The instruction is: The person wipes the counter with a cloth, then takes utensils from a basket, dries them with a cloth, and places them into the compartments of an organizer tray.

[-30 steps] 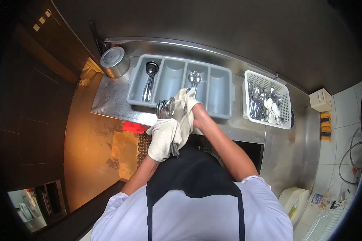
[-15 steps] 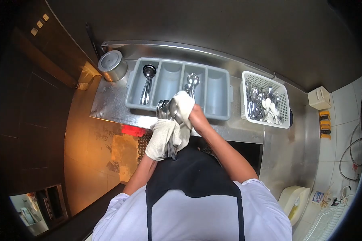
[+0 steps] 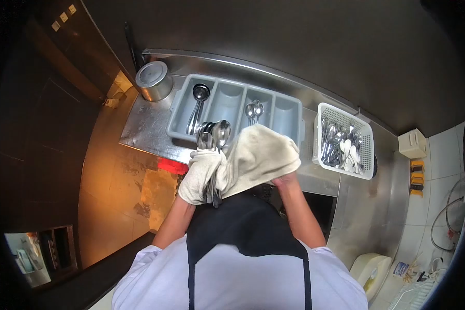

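Note:
My left hand (image 3: 195,185) is wrapped in a whitish cloth and closed around a bunch of metal spoons (image 3: 221,133). Their bowls point away from me, and the handles stick out below the hand. The cloth (image 3: 261,155) spreads to the right as a wide flap. Under its right edge, my right hand (image 3: 286,180) grips it, its fingers mostly hidden. Just beyond both hands is a grey divided cutlery tray (image 3: 231,87). Black-and-steel ladles (image 3: 199,103) lie in its leftmost compartment. Shiny spoons (image 3: 254,109) lie in the third, partly covered by the cloth.
A white perforated basket (image 3: 321,108) full of spoons and other cutlery stands right of the tray. At the left is a lidded metal canister (image 3: 154,81). The steel counter (image 3: 139,126) ends at a front edge near me. A cream box (image 3: 412,143) sits far right.
My right hand has moved right and toward me from the spoon bowls, spreading the cloth into a broad flap. My left hand still holds the spoons. The view has shifted slightly.

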A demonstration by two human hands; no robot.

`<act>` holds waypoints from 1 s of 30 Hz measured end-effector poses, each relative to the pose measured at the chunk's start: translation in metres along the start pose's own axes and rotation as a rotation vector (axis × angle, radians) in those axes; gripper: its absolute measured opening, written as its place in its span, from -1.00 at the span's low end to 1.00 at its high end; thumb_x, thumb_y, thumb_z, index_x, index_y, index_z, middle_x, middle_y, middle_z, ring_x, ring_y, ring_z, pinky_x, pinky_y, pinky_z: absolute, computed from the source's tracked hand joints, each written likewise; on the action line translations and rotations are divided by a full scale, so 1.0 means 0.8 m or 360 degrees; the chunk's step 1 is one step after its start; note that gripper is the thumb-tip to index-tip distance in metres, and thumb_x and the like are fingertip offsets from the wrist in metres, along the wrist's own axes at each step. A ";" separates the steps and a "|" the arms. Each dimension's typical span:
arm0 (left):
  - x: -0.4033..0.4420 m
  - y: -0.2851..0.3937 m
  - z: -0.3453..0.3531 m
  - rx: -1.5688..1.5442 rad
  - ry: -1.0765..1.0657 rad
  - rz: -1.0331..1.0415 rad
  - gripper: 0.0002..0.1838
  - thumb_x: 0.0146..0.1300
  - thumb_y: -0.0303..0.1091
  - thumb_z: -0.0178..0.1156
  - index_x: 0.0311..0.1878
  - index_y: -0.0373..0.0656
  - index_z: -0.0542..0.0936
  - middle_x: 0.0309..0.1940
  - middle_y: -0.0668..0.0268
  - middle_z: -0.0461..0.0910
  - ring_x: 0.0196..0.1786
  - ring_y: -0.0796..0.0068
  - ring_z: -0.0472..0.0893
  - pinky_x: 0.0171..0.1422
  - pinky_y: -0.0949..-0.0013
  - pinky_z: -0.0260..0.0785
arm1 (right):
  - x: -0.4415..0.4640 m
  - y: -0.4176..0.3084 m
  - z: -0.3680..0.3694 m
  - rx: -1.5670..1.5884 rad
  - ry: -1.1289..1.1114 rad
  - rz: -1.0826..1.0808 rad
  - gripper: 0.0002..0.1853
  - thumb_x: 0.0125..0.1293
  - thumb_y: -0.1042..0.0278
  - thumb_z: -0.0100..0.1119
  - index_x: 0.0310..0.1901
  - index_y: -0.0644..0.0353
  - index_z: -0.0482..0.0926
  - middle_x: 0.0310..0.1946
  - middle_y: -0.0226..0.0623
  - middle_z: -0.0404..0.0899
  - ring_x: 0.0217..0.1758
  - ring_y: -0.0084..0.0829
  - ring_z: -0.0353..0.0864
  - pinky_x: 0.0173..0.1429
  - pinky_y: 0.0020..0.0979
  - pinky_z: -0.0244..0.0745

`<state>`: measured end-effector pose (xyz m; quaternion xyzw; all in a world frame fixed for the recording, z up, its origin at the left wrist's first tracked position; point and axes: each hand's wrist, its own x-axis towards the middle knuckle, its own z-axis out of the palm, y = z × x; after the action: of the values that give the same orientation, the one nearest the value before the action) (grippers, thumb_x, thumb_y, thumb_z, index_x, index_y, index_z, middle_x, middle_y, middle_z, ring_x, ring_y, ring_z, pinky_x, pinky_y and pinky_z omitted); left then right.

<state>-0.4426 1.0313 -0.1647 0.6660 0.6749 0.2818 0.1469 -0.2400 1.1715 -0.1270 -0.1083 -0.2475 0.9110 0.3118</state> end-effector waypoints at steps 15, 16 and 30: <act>-0.031 -0.021 0.061 -0.0542 0.0041 -0.0027 -0.89 0.32 -0.44 0.15 -0.32 -0.12 0.64 -0.37 0.32 0.66 -0.29 0.54 0.65 -0.20 0.40 0.49 | 0.088 0.037 0.010 -0.2691 -0.0010 -0.1509 -0.80 0.27 0.32 0.23 -0.11 0.16 0.66 -0.14 -0.18 0.69 -0.02 -0.17 0.68 0.12 -0.27 0.60; -0.033 -0.016 0.056 -0.0586 0.0032 -0.0081 -0.89 0.30 -0.42 0.17 -0.34 -0.11 0.64 -0.38 0.31 0.66 -0.28 0.54 0.66 -0.16 0.40 0.50 | 0.093 0.032 0.008 -0.3126 -0.0078 -0.1773 -0.79 0.26 0.33 0.22 -0.09 0.14 0.66 -0.11 -0.20 0.69 0.01 -0.17 0.67 0.14 -0.26 0.59; -0.020 0.041 0.039 0.2865 -0.0163 -0.0853 -0.75 0.06 -0.27 0.11 -0.50 -0.29 0.61 -0.53 0.05 0.61 -0.46 0.31 0.61 -0.45 0.19 0.39 | 0.083 0.074 -0.011 -0.2936 -0.0306 -0.1131 -0.71 0.26 0.41 0.25 0.02 0.16 0.69 0.05 -0.15 0.68 0.15 -0.15 0.66 0.24 -0.21 0.55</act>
<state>-0.3971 1.0201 -0.1733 0.3631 0.7624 -0.4190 -0.3337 -0.3194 1.1754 -0.1681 -0.1537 -0.9016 0.2203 0.3390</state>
